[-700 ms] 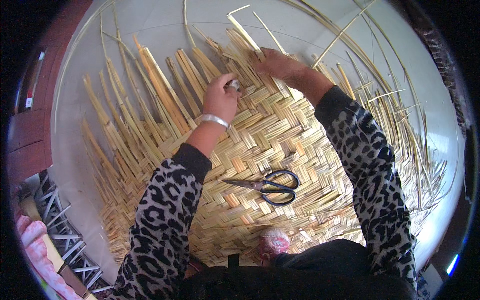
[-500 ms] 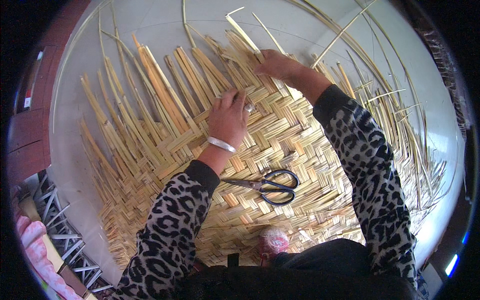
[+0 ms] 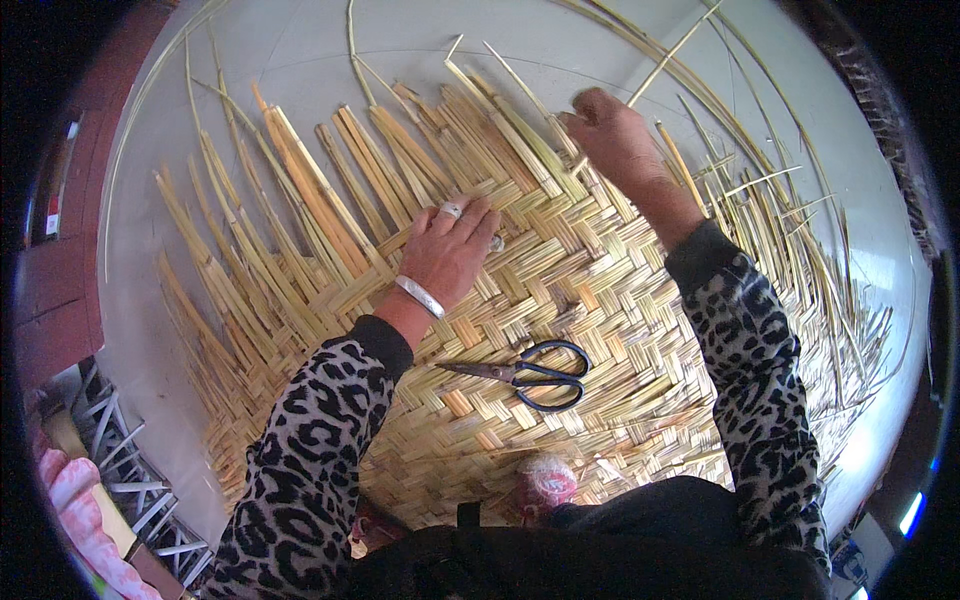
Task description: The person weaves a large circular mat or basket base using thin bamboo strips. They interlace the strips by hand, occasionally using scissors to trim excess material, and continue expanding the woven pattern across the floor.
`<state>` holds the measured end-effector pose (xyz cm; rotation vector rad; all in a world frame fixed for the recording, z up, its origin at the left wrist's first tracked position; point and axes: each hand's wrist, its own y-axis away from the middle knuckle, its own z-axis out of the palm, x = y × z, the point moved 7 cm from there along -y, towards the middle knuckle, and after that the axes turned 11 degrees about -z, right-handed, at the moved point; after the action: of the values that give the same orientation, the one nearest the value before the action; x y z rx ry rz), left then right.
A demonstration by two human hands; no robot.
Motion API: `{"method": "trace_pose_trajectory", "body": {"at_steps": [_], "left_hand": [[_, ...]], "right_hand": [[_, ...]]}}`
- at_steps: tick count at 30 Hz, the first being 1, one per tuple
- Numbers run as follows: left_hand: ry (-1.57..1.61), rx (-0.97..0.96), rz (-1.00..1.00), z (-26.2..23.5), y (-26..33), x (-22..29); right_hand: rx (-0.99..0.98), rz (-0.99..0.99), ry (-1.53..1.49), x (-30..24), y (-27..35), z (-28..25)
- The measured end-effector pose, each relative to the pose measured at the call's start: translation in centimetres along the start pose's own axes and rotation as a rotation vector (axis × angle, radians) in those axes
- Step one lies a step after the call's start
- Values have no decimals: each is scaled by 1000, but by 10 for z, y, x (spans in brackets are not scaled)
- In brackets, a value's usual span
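A mat woven from flat, straw-coloured strips (image 3: 600, 310) spreads in front of me, long loose strip ends standing out along its far edge. My left hand (image 3: 452, 250) rests on the weave near that edge, fingers stretched out over the strips and empty. It wears a pale wrapping on a finger and a silver bangle. Farther right, my right hand (image 3: 615, 135) is closed above the loose ends; whatever its curled fingers hold is hidden. Scissors with dark looped handles (image 3: 552, 375) lie on the mat below my hands, blades pointing left.
Long thin stalks (image 3: 790, 100) arc over the pale floor (image 3: 300, 45) at the far right. My shoe (image 3: 546, 482) is on the mat's near side. Reddish-brown furniture (image 3: 60, 280) stands at the left, above a pink cloth (image 3: 85, 510) and a rack of white bars (image 3: 135, 485).
My right hand has lifted off the bunched strips and moved right, its fingers now curled. The left hand stays on the weave, its fingers turned more to the right. The view has shifted slightly.
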<state>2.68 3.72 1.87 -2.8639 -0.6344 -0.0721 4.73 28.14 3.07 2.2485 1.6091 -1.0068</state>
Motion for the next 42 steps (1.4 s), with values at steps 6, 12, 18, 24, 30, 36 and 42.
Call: {"method": "trace_pose_trajectory", "body": {"at_steps": [6, 12, 18, 24, 30, 36, 42], "left_hand": [[5, -16, -54, -1, 1, 0], [3, -4, -53, 1, 7, -3], [125, -88, -131, 8, 11, -8], [757, -148, -594, -14, 17, -12], [1484, -151, -954, -44, 62, -22], [1762, -462, -1035, -52, 107, -7], [1614, -445, -956, -77, 109, -8]], "right_hand": [[-248, 454, -64, 58, 19, 11], [-242, 515, -23, 79, 23, 20], [-32, 514, -18, 74, 25, 10], [-128, -104, -161, -63, 71, 12], [-489, -479, 80, -160, 163, 42], [-319, -514, 82, -163, 178, 17], [-475, 122, -620, -149, 210, 31]]}}
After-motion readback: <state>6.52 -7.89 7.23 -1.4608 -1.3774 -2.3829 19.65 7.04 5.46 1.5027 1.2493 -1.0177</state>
